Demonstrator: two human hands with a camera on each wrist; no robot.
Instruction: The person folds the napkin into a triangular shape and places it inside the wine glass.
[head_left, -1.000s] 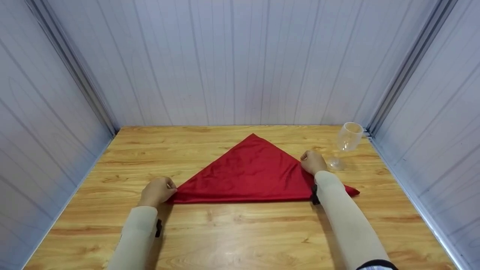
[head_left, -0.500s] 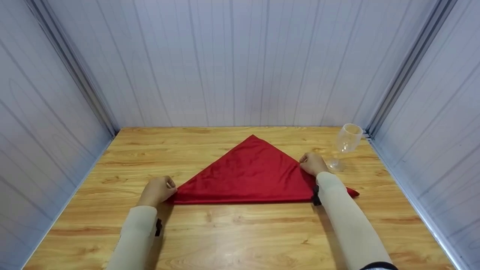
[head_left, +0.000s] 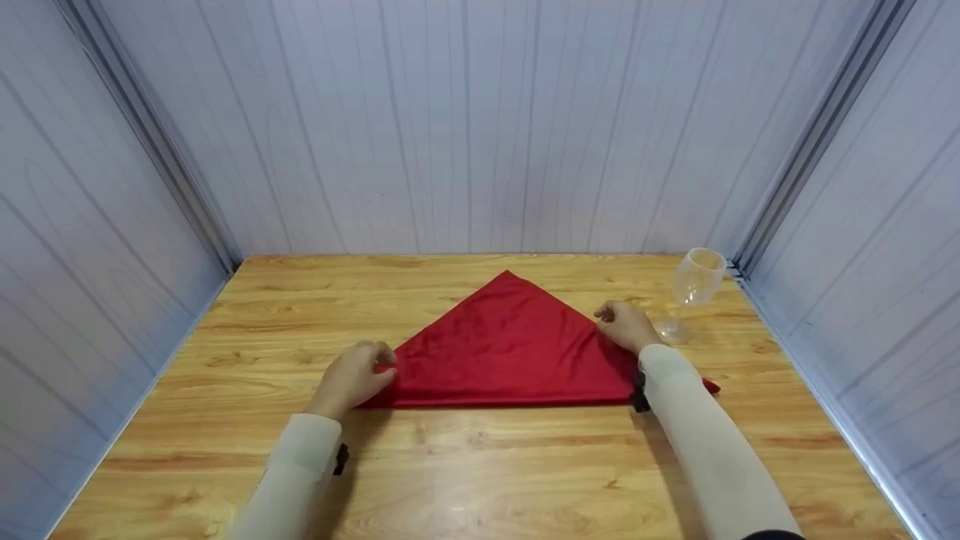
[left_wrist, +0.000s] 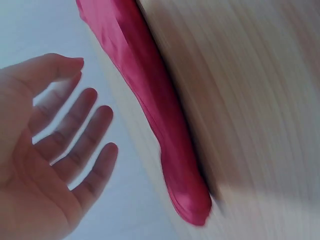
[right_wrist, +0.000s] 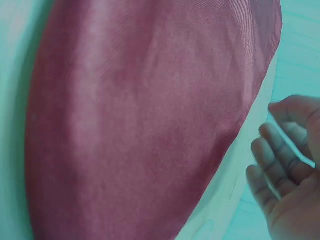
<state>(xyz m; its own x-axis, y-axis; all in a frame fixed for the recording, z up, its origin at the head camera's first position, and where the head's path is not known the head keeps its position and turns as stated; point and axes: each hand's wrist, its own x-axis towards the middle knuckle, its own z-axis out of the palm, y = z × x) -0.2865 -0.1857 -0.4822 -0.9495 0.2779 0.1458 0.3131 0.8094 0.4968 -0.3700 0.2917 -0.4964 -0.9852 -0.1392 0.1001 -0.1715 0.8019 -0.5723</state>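
A red satin cloth (head_left: 495, 345) lies folded in a triangle, its peak toward the back wall and its long folded edge toward me. Over its left corner hovers my left hand (head_left: 356, 379), fingers loosely bent and holding nothing. In the left wrist view, that hand (left_wrist: 55, 135) has its fingers spread apart, beside the narrow end of the cloth (left_wrist: 150, 90). Near the cloth's right slanted edge is my right hand (head_left: 626, 326). The right wrist view shows its relaxed fingers (right_wrist: 275, 155) just off the cloth edge. My right forearm hides part of the right corner.
A clear stemmed wine glass (head_left: 699, 277) stands upright at the back right, close beyond my right hand. The wooden table (head_left: 480, 472) is bounded by pale panelled walls (head_left: 480, 127) at the back and both sides.
My left hand has let go of the cloth's left corner and moved right, over the cloth. My right hand's fingers have loosened and shifted slightly. The cloth stays in place.
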